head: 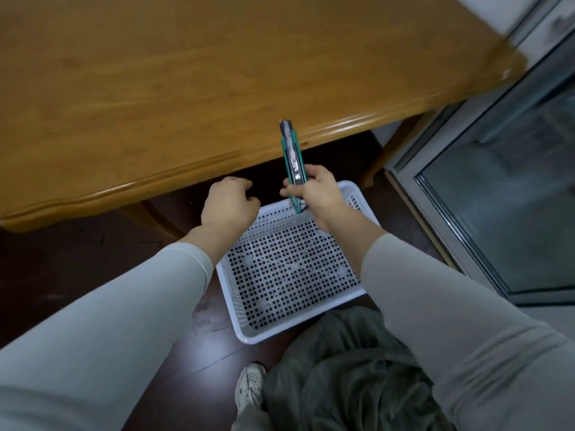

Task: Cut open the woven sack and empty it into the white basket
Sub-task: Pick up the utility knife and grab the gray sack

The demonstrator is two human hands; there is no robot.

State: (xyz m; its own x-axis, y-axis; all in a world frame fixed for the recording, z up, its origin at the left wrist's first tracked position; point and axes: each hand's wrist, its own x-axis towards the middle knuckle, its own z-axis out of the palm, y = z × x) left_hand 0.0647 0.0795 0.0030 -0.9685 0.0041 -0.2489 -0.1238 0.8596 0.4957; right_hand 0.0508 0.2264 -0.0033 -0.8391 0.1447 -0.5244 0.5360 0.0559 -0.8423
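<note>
A white basket [249,332] sits on the dark, shiny floor [77,269], just in front of the near edge of a big wooden table [186,73]. The basket is plastic and shaped like a box with round corners. Its bottom and sides are full of little round holes in neat rows, and the dark floor shows through them. Nothing lies inside it.

The table top is smooth, orange-brown wood with a wavy, rounded edge that shines a bit.

The right hand [317,194] is closed around a box cutter [292,157]. The cutter is long and thin, with a green plastic body and a grey metal strip down its middle. It points up and away, and its tip reaches over the table's near edge. The hand holds the low end, above the far side of the basket.

The left hand [228,206] holds nothing. Its fingers are curled in loosely, and it floats near the far left corner of the basket, just beside the right hand but not touching it.

Both arms wear soft, pale grey sleeves [124,306]. Baggy grey-green trousers [342,374] and a white shoe [249,387] with small holes show near the basket's closest edge. A glass door [513,197] with a metal frame stands off to the right.

The woven sack is not in view.
</note>
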